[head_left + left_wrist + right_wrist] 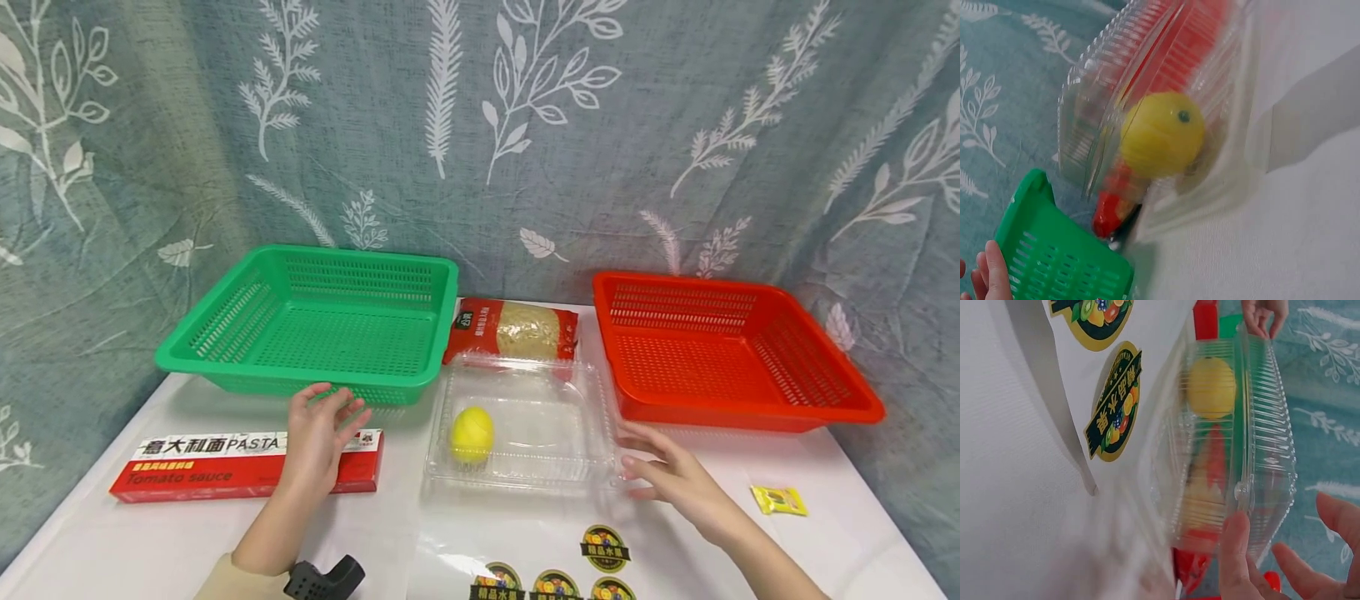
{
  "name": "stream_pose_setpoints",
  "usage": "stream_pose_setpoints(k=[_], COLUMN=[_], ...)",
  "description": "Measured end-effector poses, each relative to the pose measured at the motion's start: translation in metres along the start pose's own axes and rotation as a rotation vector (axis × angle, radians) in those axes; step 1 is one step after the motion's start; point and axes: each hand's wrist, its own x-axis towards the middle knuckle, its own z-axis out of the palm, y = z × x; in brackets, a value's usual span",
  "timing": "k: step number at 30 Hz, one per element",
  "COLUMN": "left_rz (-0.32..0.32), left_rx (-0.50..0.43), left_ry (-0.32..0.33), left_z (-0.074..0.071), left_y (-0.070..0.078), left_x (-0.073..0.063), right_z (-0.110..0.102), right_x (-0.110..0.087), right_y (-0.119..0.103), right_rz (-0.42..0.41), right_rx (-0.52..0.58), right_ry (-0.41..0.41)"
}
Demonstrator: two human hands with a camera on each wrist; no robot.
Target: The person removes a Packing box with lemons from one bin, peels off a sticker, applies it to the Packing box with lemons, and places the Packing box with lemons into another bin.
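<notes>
Grips wide: L hand [320, 429] nr "PASTA Tomato sauce" box [243, 473], R hand [670, 477] by clamshell [542, 423].

Blue-green curtain [375, 92] right across the back, and it's wrapping round both sides too, hanging in loose folds, white leaf prints [442, 83] climbing all over it! Down below, the white table [150, 542], far edge close to the fabric, soft light, a grey shadow [1322, 112] stretching across the top.
</notes>
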Motion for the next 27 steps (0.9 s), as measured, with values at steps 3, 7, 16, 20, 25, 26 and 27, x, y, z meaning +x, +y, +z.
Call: stream_pose_setpoints(k=[3,7,16,20,25,26,27], left_rz=[0.023,0.046,0.135,0.142,0.2,0.212,0.228], left_rx=[0.037,0.103,0.303,0.336,0.415,0.435,0.455], left_ry=[-0.022,-0.074,-0.24,-0.341,-0.506,-0.529,-0.548], left_z=[0.002,0.01,0.032,0.038,0.044,0.045,0.047], left_y=[-0.001,-0.004,-0.016,-0.024,-0.035,-0.037,-0.039], left_x=[-0.006,-0.017,-0.046,-0.054,-0.061,-0.062,-0.064], right_z=[-0.003,-0.004,-0.006,-0.01,-0.013,-0.013,-0.013], right_x=[-0.004,-0.01,-0.022,-0.026,-0.03,-0.03,-0.03], right_y=[0.001,0.004,0.014,0.021,0.029,0.03,0.031], right_rz=[-0.029,-0.03,0.02,0.005,-0.044,-0.053,-0.063], right_rx=[-0.024,-0.022,-0.01,-0.015,0.003,0.008,0.01], right_ry=[-0.019,-0.034,-0.065,-0.132,-0.227,-0.24,-0.25])
